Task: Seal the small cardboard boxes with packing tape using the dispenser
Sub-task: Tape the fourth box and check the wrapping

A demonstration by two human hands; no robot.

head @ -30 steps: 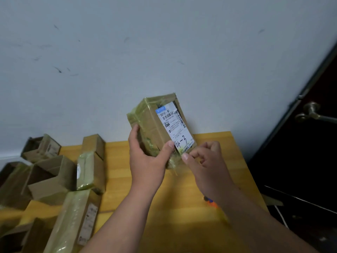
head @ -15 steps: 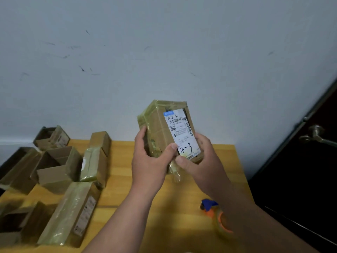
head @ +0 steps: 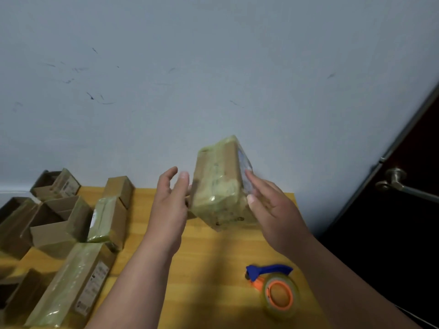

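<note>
Head view: at far left a pile of small cardboard boxes [head: 59, 224] is sitting on the yellow wooden surface [head: 213, 262], some open, some wrapped in tape. A long taped box [head: 71, 286] is lying nearest me, its label facing up. Moving right, my left hand [head: 169, 210] is hovering just beside the taped box [head: 221, 184], fingers [head: 183, 184] apart and relaxed; I cannot tell if any fingertip is touching the cardboard. The taped box is tilted in the air above the back of the surface, blurred, label side turned toward the right. My right hand [head: 273, 207] is resting against that label side, fingers straight and spread, thumb at the lower corner, supporting it rather than curling round it. Lower right, the tape dispenser [head: 273, 286] is lying on the surface near its front-right edge, blue handle, orange core, clear tape roll, well apart from both hands. Far right, a dark door [head: 403, 210] with a metal handle [head: 399, 184].
</note>
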